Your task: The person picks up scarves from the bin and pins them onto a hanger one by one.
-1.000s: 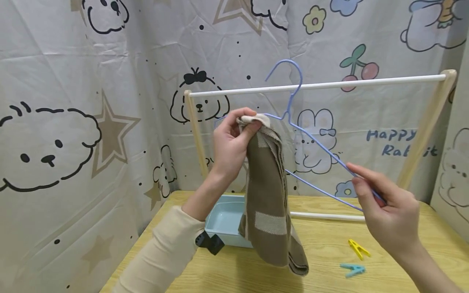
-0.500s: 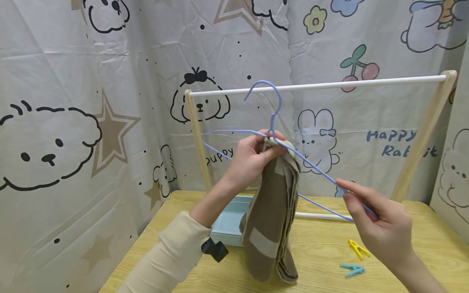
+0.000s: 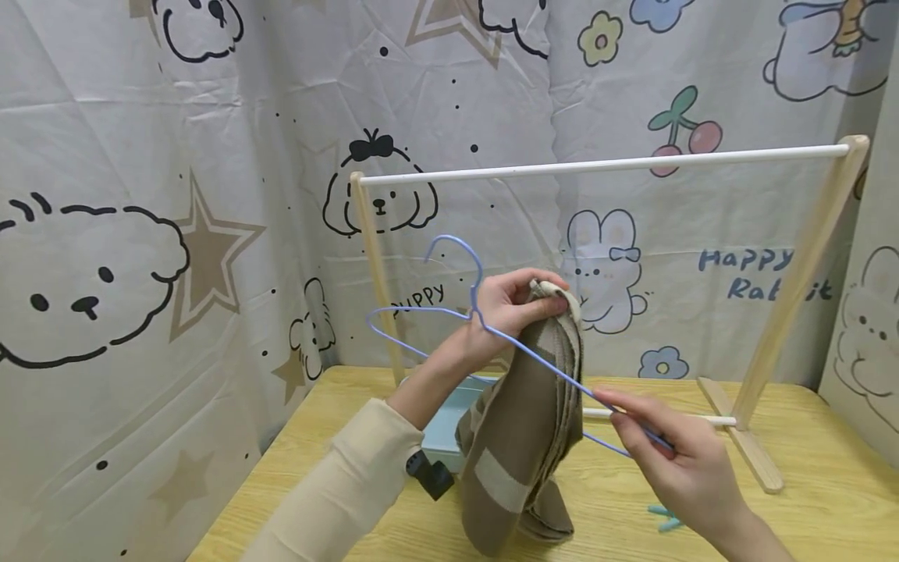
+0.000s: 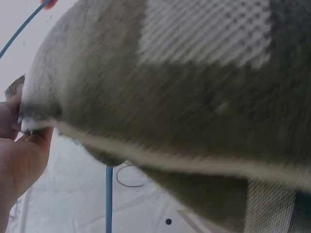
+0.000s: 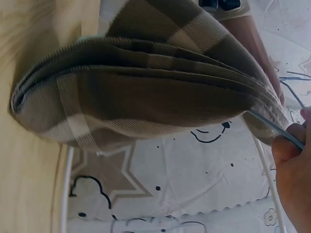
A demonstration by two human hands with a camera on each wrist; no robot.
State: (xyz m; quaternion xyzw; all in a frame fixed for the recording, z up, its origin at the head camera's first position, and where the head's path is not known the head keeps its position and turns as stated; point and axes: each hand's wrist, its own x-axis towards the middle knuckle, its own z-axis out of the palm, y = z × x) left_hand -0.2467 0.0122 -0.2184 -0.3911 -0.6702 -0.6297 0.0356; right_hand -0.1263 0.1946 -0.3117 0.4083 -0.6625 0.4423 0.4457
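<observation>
My left hand (image 3: 509,316) pinches the top edge of a folded brown-and-beige checked cloth (image 3: 516,437), which hangs down close over the table. A blue wire clothes hanger (image 3: 537,357) is held by my right hand (image 3: 681,449), thumb and fingers on its right arm. In the head view the hanger's upper wire crosses in front of my left wrist and the cloth. Its lower wire runs behind them. The hook stands to the left of my left hand. The cloth (image 4: 184,111) fills most of the left wrist view. In the right wrist view, the hanger wire (image 5: 277,127) meets the cloth's folds (image 5: 160,97).
Behind the hands stands a drying rack with a white rail (image 3: 604,165) and wooden posts (image 3: 801,281). A light blue basin (image 3: 438,449) sits behind the cloth. A turquoise clothespin (image 3: 666,519) lies on the wooden table (image 3: 829,468) by my right hand. A printed curtain (image 3: 492,101) surrounds the table.
The hanger has moved down and left, its upper wire now crossing before my left wrist. My left hand has moved right and down with the cloth. My right hand now hides the yellow clothespin.
</observation>
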